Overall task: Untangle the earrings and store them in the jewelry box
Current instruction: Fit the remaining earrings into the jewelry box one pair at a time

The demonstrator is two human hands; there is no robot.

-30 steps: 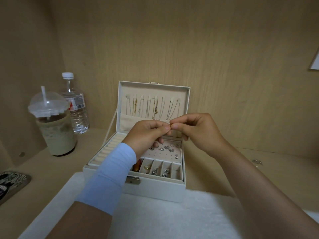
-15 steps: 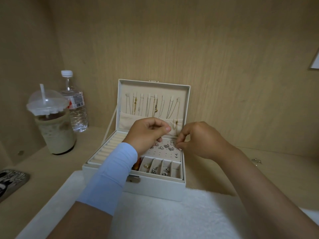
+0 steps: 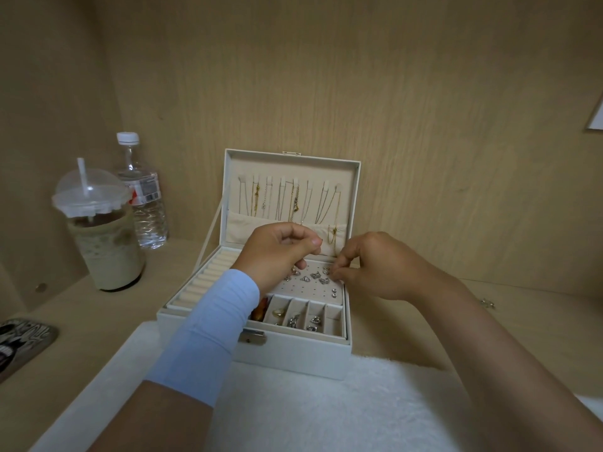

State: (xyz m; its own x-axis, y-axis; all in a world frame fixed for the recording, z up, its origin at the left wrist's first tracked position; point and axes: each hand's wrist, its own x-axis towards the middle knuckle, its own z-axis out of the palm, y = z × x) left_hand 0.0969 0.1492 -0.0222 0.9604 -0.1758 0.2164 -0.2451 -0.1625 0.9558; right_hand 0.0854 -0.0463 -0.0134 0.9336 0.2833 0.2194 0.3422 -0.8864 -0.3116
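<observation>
The white jewelry box (image 3: 293, 357) stands open in front of me, necklaces hanging in its raised lid. Several silver earrings (image 3: 315, 277) sit on the perforated stud panel, and more pieces lie in the small front compartments. My right hand (image 3: 375, 265) is lowered onto the right side of that panel, its fingertips pinching a small silver earring against it. My left hand (image 3: 277, 247) hovers above the panel's left side with thumb and forefinger pressed together; whatever it may hold is too small to see.
An iced drink cup with straw (image 3: 101, 236) and a water bottle (image 3: 145, 194) stand at the left. A phone (image 3: 23, 340) lies at the near left edge. A white fluffy mat (image 3: 310, 409) covers the shelf in front. A small metal piece (image 3: 487, 302) lies right of the box.
My hands were pinched together above the box. They have parted: the right hand dropped to the stud panel with an earring, while the left stayed raised.
</observation>
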